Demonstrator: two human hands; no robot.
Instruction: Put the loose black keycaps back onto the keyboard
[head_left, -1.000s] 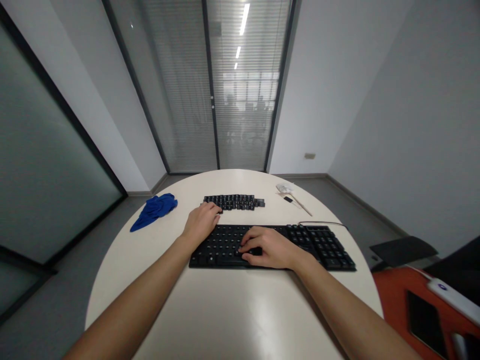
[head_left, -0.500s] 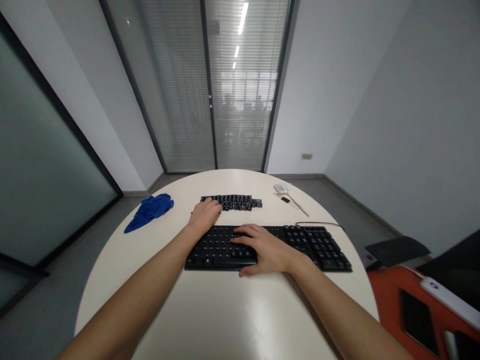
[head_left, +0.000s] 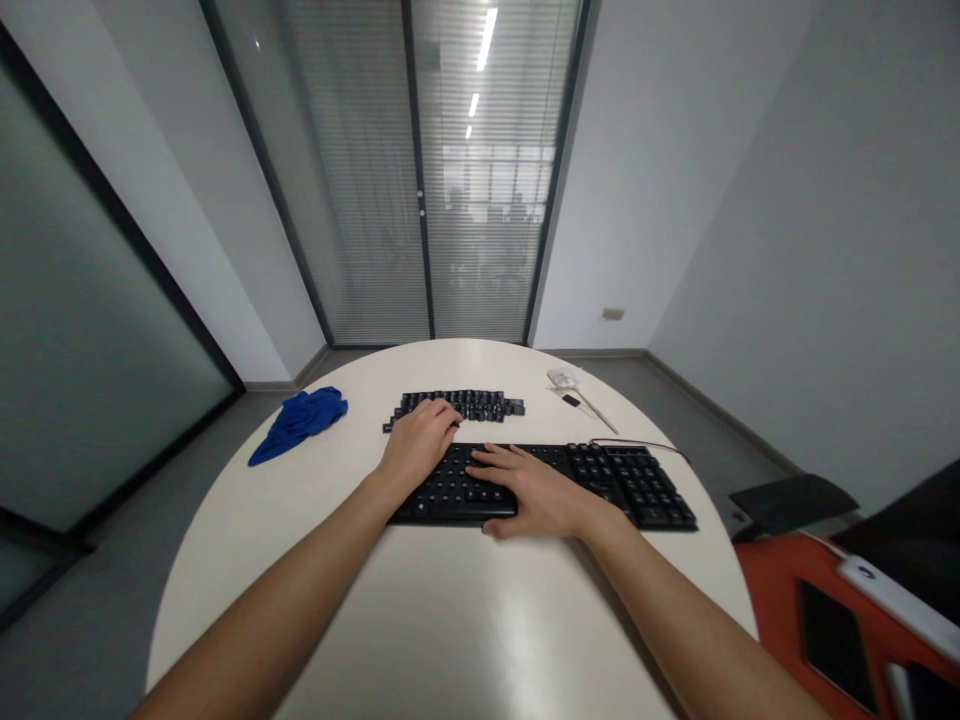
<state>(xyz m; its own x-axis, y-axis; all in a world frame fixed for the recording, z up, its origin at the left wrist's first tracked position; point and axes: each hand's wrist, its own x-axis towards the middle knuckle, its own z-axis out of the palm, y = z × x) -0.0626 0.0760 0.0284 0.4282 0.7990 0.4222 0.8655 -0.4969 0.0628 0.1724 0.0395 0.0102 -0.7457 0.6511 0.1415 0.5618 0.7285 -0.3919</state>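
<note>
A black keyboard (head_left: 660,490) lies across the round table. Its left section shows bare key posts, while the number pad on the right has its caps. My right hand (head_left: 536,490) rests on the keyboard's middle with its fingers spread. Just beyond the keyboard's far left edge, my left hand (head_left: 421,440) is closed, fingertips pinched together on a small dark piece that looks like a keycap (head_left: 454,425). Rows of loose black keycaps (head_left: 484,405) stand behind that hand, which hides part of them.
A crumpled blue cloth (head_left: 304,422) lies at the table's left. On the far right are a stick (head_left: 598,410), a small white bundle (head_left: 564,378) and a small black piece (head_left: 571,400). A phone (head_left: 836,640) and a white power strip (head_left: 896,600) lie on an orange seat (head_left: 776,600).
My left hand has moved right and slightly toward me, away from the left end of the keycap rows. The keyboard has shifted a little away from me, with my right hand still on it.
</note>
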